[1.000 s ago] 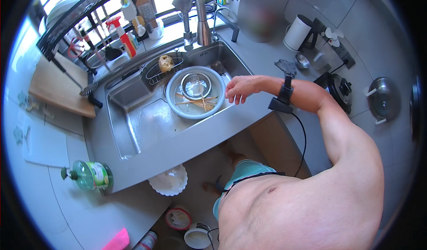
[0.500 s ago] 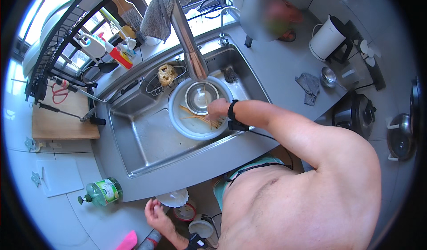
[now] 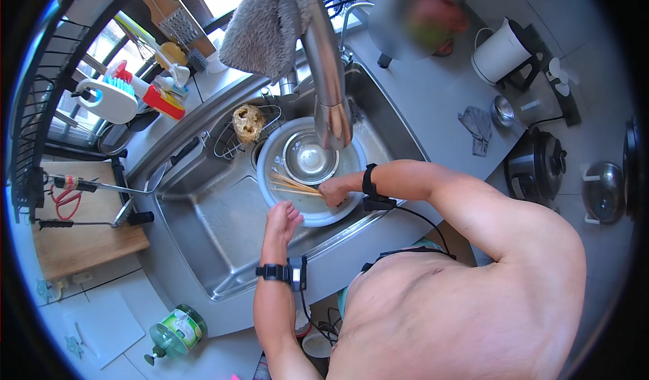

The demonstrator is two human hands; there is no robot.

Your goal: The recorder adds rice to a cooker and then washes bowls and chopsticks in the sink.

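In the sink [image 3: 223,245], a round pale plastic basin [image 3: 305,219] holds water and a small stainless steel bowl [image 3: 310,158]. My right hand [image 3: 333,189] reaches into the basin, its fingers closed round one end of a bundle of light wooden chopsticks [image 3: 292,184]. The chopsticks fan out leftward beside the bowl. Over the basin's near left rim, my left hand [image 3: 284,219] is loosely curled with nothing visible in it. Above the bowl hangs the steel faucet [image 3: 331,110], draped with a grey cloth [image 3: 274,25].
A loofah sponge [image 3: 249,123] sits in a wire rack on the sink's far side. A knife [image 3: 177,157] lies along the left rim, beside a wooden board [image 3: 88,238]. A green soap bottle [image 3: 177,333] stands near left. At right are a ladle [image 3: 503,110] and a white kettle [image 3: 501,52].
My left hand has come up from below the counter to the basin's near rim. My right hand has shifted slightly down and right, now closed on the chopsticks. The view has tilted.
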